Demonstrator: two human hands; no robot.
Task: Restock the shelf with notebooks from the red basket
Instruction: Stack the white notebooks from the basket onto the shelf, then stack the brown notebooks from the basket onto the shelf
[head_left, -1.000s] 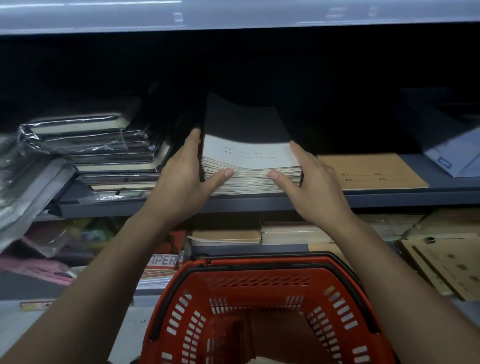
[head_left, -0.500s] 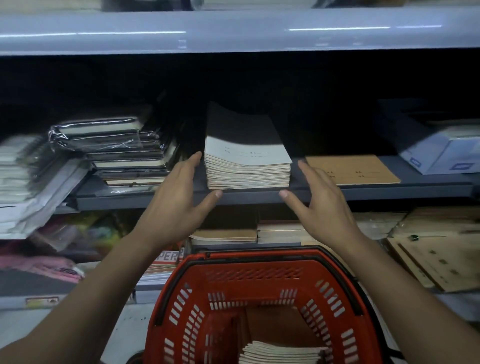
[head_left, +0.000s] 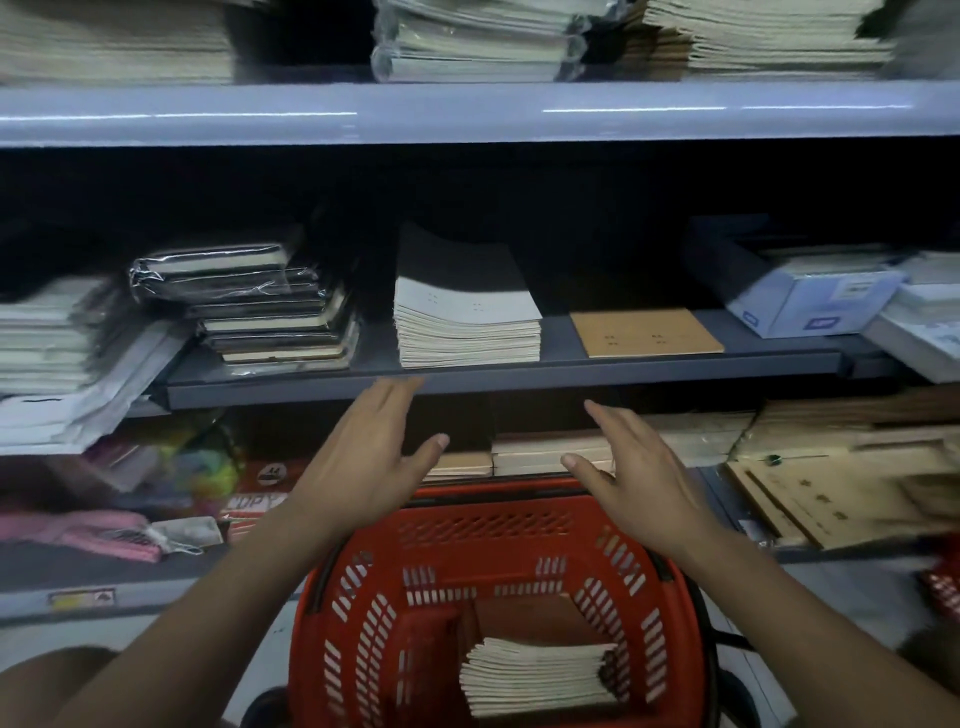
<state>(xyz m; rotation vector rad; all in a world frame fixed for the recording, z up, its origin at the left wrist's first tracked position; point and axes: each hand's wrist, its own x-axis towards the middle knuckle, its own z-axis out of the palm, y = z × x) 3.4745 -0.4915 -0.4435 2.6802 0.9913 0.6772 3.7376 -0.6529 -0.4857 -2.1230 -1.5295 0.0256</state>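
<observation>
A stack of pale notebooks (head_left: 467, 327) rests on the grey middle shelf (head_left: 519, 375), square to its front edge. Below that edge my left hand (head_left: 371, 457) and my right hand (head_left: 631, 467) hover with straight fingers, palms facing each other, holding nothing. Both are apart from the stack. The red basket (head_left: 498, 540) stands under my hands. Inside it lies another pile of pale notebooks (head_left: 535, 675) with a brown cover (head_left: 530, 618) behind it.
A thin brown notebook (head_left: 644, 332) lies right of the stack, and wrapped black notebooks (head_left: 260, 306) are piled to the left. White boxes (head_left: 810, 296) sit far right. The shelves above and below are packed with paper goods.
Both hands have let go of the shelf stack and drawn back down towards me. The view has tilted up, so the upper shelf and the basket's contents show.
</observation>
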